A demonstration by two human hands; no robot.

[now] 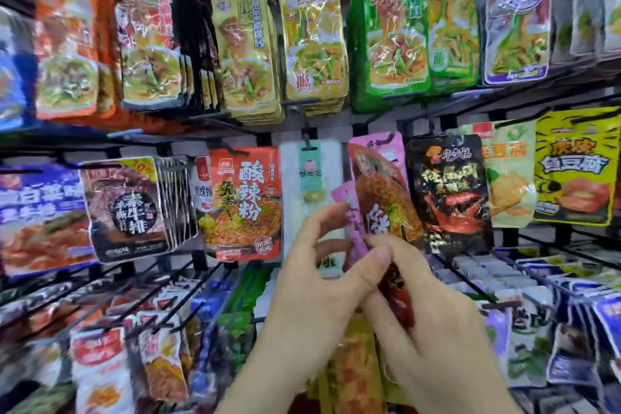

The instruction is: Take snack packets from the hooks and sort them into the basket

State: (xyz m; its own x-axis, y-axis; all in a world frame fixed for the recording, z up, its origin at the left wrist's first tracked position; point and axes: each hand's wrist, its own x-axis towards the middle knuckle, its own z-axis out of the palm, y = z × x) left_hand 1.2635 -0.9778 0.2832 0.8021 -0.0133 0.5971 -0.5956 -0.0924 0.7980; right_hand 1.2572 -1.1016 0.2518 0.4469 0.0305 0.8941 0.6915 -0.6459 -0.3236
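Left hand (312,282), right hand (433,312) pinch pink packets (379,188) (raised).

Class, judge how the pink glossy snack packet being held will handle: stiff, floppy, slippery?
Probably floppy: the pink glossy snack packet hangs skewed between the left hand and right hand. Likely slippery, given its shiny film. Seemingly light, pinched by fingers.

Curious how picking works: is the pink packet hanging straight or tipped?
Tipped: the pink packet slants, top leaning left, while the black packet beside it hangs straight.
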